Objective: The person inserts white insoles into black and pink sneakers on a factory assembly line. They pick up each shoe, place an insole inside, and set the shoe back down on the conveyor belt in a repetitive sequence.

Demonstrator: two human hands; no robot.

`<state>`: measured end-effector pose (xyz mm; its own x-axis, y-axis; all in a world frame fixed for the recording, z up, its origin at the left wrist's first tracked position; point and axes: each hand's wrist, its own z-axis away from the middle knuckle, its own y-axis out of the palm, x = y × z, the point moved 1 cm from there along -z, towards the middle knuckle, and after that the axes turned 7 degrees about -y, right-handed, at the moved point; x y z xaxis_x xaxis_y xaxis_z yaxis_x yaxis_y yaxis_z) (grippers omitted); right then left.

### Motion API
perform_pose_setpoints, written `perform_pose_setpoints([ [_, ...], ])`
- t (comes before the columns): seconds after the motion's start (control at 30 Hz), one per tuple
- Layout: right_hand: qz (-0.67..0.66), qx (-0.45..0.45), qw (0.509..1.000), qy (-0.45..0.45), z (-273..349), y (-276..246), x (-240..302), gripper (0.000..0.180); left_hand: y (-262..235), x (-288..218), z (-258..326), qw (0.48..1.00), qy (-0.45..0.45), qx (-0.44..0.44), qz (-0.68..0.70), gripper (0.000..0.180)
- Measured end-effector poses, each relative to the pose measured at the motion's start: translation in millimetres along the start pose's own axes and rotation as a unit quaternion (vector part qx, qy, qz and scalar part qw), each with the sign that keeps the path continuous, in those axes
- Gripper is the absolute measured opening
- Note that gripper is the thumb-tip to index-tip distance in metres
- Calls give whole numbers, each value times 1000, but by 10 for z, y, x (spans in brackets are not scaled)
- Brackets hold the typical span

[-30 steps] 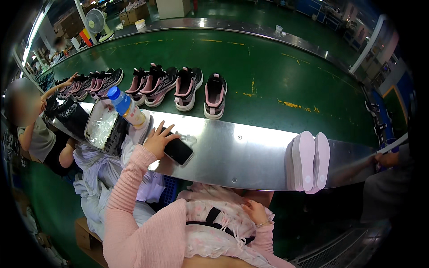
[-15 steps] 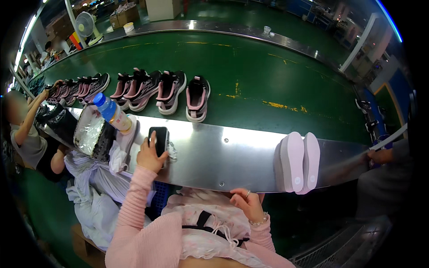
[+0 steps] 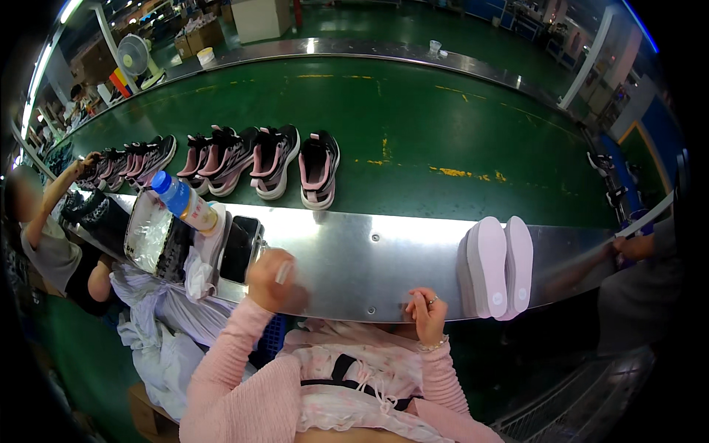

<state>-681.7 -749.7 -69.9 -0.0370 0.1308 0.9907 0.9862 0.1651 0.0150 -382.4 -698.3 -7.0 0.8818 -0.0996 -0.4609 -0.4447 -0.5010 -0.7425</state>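
Observation:
My left hand point(image 3: 269, 279) hovers over the steel ledge point(image 3: 369, 251), fingers curled, just right of a black phone point(image 3: 240, 247) lying flat there. A small pale sliver shows between the fingers; I cannot tell what it is. My right hand point(image 3: 426, 313) rests at the ledge's near edge, fingers curled, holding nothing that I can see. Both sleeves are pink.
Pink-and-black sneakers point(image 3: 295, 162) stand in a row on the green conveyor belt point(image 3: 443, 118). A pair of white soles point(image 3: 496, 267) lies on the ledge at right. A blue-capped bottle point(image 3: 185, 205) and a clear plastic bag point(image 3: 148, 238) sit left of the phone. A co-worker point(image 3: 44, 236) works at left; another person's hand point(image 3: 632, 247) is at right.
My left hand brought the phone in from the left, set it flat on the ledge and let go. My right hand rose from my lap to the ledge's edge.

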Motion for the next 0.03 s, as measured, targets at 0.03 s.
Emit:
perform_pose_setpoints([
  [0.03, -8, 3, 1000, 20, -22, 2, 11, 15, 9, -9, 10, 1000, -2, -2, 2, 18],
])
